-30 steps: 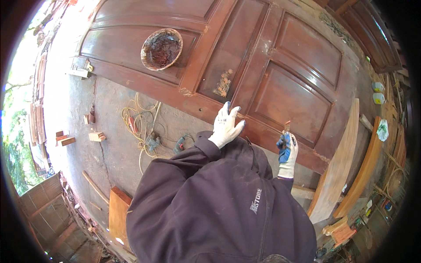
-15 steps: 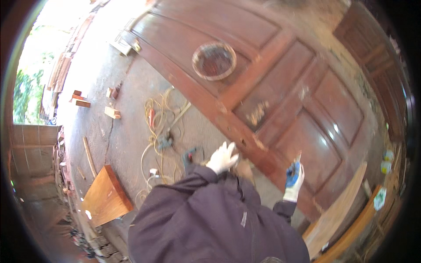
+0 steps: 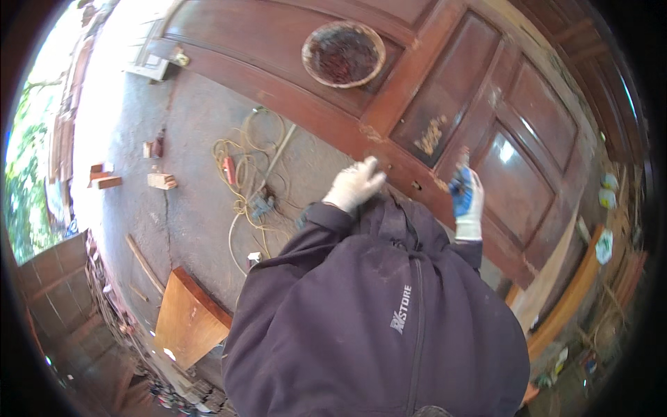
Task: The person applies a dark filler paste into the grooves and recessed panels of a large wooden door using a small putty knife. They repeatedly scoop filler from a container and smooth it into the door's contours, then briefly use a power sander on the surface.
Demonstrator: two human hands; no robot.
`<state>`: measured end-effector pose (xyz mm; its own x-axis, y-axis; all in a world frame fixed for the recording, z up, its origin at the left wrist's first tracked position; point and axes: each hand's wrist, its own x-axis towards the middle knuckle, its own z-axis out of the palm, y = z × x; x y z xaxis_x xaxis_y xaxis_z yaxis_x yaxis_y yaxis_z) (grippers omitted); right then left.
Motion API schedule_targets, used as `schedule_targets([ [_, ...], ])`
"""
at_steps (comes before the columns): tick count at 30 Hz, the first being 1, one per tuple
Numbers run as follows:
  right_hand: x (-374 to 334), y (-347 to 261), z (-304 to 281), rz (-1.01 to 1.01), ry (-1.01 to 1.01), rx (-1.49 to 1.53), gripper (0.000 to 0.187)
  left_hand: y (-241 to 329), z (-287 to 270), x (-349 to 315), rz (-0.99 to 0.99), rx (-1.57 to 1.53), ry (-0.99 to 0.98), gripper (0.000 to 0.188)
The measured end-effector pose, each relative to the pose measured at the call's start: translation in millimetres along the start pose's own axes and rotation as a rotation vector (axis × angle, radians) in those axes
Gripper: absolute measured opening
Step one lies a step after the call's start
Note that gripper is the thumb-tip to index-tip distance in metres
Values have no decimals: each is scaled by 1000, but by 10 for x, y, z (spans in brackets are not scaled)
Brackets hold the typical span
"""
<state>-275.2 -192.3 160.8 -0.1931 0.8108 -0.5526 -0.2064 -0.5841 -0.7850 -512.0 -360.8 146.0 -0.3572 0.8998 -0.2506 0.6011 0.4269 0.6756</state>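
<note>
A panelled reddish-brown wooden door (image 3: 389, 154) lies flat before me. My left hand (image 3: 356, 183), in a white glove, is at its near edge, fingers loosely apart and holding nothing that I can see. Over the lower panels my right hand (image 3: 468, 197), in a white glove with blue on the palm side, grips a small thin tool (image 3: 463, 157) with a brownish tip pointing away from me; motion blurs its exact kind. Beyond the hands, a round bowl (image 3: 381, 52) with dark reddish-brown stuff in it rests on the door. Pale crumbly material (image 3: 431, 135) lies on a dark panel.
On the concrete floor to the left are tangled yellowish hoses (image 3: 240, 163), a red-handled object (image 3: 229, 171), a bluish power tool (image 3: 262, 206) and small wood blocks (image 3: 162, 181). A wooden board (image 3: 186, 323) lies nearer. Long planks (image 3: 566, 295) lie at right.
My view has shifted, so the door and bowl sit higher in the picture. The right hand has moved forward over the door with the tool. The left hand stays near the door's edge.
</note>
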Motion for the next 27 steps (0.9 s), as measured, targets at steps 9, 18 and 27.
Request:
schedule_targets([
  [9,-331,449,228,131,82,-170,20,-1170,-59,112,-71,345,37,77],
  [18,-392,584,220,86,221,-65,26,-1161,39,267,-26,441,-104,95],
  [27,-577,611,185,80,267,-34,27,-840,-86,600,-135,601,-286,105],
])
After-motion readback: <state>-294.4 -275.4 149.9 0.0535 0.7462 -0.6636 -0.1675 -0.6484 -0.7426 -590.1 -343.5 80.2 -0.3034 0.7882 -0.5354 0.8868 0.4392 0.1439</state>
